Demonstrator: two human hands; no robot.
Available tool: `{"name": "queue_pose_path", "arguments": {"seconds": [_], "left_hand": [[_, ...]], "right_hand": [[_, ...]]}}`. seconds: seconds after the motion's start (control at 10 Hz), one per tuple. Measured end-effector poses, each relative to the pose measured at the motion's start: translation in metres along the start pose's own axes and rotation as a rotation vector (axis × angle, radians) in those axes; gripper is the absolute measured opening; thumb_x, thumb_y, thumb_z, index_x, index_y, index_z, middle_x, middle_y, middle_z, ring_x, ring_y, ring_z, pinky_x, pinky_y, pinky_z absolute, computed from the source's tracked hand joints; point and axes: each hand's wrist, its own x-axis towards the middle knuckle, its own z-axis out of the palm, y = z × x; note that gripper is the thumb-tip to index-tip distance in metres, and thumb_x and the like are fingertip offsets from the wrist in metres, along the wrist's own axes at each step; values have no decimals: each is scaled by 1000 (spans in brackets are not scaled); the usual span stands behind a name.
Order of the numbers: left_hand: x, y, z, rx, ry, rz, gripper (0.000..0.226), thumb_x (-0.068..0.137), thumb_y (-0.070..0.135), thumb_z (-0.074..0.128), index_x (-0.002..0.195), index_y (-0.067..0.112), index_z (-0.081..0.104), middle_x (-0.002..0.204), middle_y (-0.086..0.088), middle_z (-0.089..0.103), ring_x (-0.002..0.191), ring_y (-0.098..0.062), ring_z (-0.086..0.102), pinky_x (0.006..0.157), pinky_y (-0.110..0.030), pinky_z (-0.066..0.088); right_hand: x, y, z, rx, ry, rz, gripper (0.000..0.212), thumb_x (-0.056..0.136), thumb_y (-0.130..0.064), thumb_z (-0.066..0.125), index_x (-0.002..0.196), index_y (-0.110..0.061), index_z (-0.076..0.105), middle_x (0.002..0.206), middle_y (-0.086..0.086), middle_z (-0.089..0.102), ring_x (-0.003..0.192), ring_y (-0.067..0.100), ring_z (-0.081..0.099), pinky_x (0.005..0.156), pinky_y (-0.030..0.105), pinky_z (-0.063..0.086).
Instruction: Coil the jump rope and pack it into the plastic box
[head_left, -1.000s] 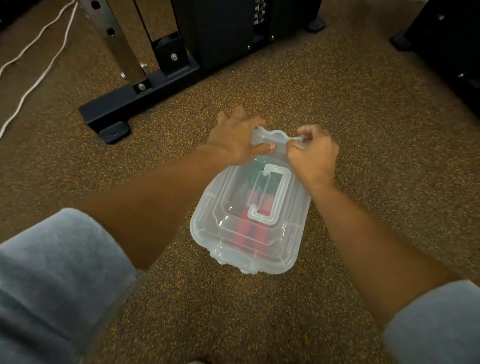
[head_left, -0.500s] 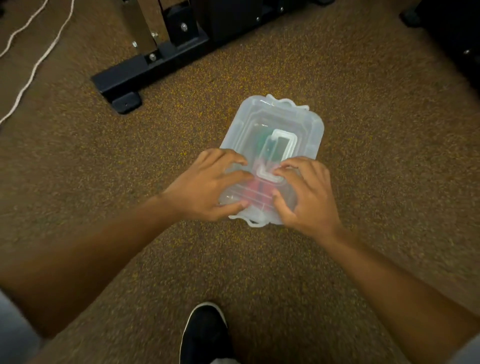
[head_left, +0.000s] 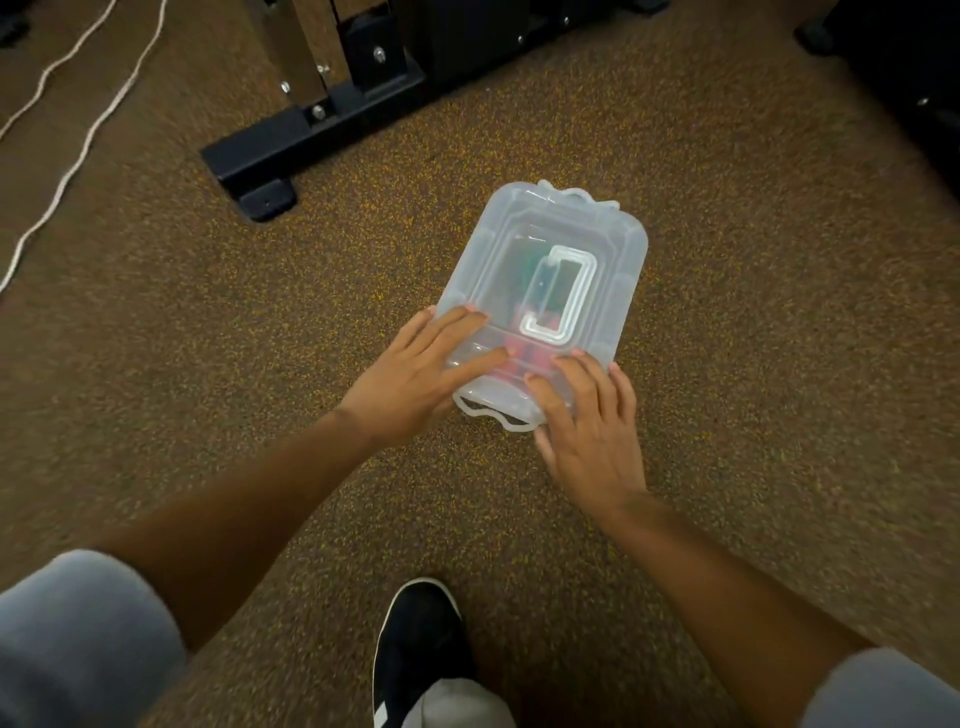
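Note:
A clear plastic box (head_left: 618, 244) lies on the speckled brown carpet with its lid on and a flat handle on top. Through the lid I make out the jump rope (head_left: 524, 353) as blurred red and green shapes. My left hand (head_left: 421, 374) lies flat on the near left part of the lid, fingers spread. My right hand (head_left: 587, 431) presses on the near right corner, fingers apart, beside the near latch (head_left: 488, 415). Neither hand grips anything.
A black metal frame foot of gym equipment (head_left: 270, 150) stands on the carpet at the back left. A white cord (head_left: 78, 150) runs along the far left. A black shoe (head_left: 415, 644) is at the bottom centre. Dark equipment (head_left: 893, 57) sits at the back right.
One second ago both hands worked at the far end of the lid. They have come to the near end and now rest flat on it. The view has shifted.

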Motion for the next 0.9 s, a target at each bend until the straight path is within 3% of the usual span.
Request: {"name": "queue_pose_path", "arguments": {"seconds": [0.1,0.2,0.3,0.4,0.7,0.9], "left_hand": [[-3,-16,-3,-68,-105,79,97,86,41,73,160,35,9,168,-14,8,156,-28,3,126,-51,6],[-5,-27,-14,-153,-196,130,85,93,54,56,160,34,7,169,-4,-10,156,-20,-13,126,-44,-4],[-7,-30,-21,-317,-164,102,70,95,56,51,155,30,24,170,-1,-1,156,-18,-6,125,-44,3],[-6,-30,-20,-388,-67,112,60,96,51,56,147,25,39,168,-7,17,156,-24,16,119,-53,32],[-1,-32,-23,-527,31,95,49,89,35,70,133,14,63,156,-11,45,147,-27,39,118,-53,35],[0,-33,-31,-499,-26,102,52,90,46,64,136,22,59,158,-7,40,149,-23,34,118,-52,36]], "right_hand": [[-3,11,0,-7,-23,-70,79,84,-52,73,148,-22,38,150,15,33,145,33,31,122,54,20],[-1,20,-1,6,-63,-104,79,90,-68,55,151,-22,38,152,16,39,146,31,31,122,53,18],[3,16,-3,52,-42,-51,71,93,-66,48,149,-23,42,146,15,49,144,29,35,120,52,22],[5,14,-7,90,-26,-38,67,94,-64,47,146,-23,44,143,13,50,141,28,38,118,52,26],[8,9,-12,215,34,8,50,97,-50,52,139,-23,52,136,12,60,137,28,44,114,53,32],[12,10,-22,253,-42,5,51,96,-52,52,138,-24,54,138,9,57,137,28,46,116,52,30]]}}
